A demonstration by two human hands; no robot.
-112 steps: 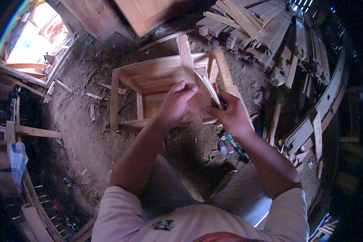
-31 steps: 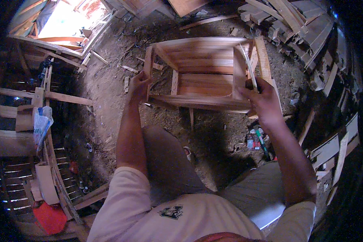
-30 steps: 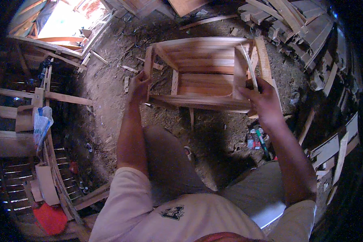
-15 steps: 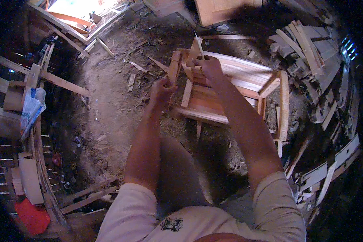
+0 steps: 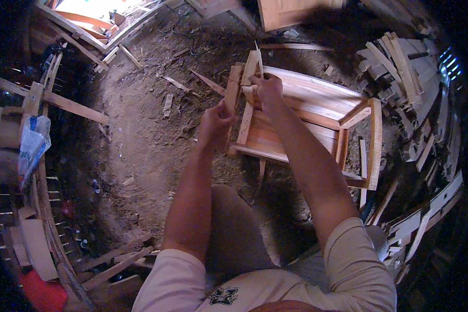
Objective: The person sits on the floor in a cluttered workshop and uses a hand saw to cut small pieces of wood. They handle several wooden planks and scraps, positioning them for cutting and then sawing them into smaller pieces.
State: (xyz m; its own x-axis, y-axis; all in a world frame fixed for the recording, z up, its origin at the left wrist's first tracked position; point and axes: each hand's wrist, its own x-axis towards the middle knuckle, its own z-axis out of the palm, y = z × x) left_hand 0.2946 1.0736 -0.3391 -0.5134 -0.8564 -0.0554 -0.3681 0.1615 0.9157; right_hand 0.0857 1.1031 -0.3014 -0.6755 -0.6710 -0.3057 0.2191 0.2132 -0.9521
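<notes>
A dirt floor [image 5: 140,151] strewn with chips and offcuts fills the middle of a dim workshop. Bright light comes in at the far left, where long boards [image 5: 75,23] lie across the opening. On the right, a heap of planks [image 5: 405,88] curves along the edge from far to near; on the left, a rough rack [image 5: 41,171] of timbers lines the wall. The open ground lies left of centre, between the rack and the person's knees; the right side is crowded up to the planks.

A pale wooden frame [image 5: 317,114], box-like with slats and corner posts, lies on the floor just beyond the knees, right of centre. The left hand [image 5: 214,124] is clenched around the frame's near left post. The right hand [image 5: 268,89] grasps the top of the next upright, and a thin sliver [image 5: 258,57] stands up just beyond its fingers; whether it is pinched in them cannot be told.

A blue and white plastic bag [image 5: 34,143] hangs on the rack at the left. A red patch [image 5: 41,291] shows at the near left corner. Small scraps [image 5: 167,104] lie left of the frame.
</notes>
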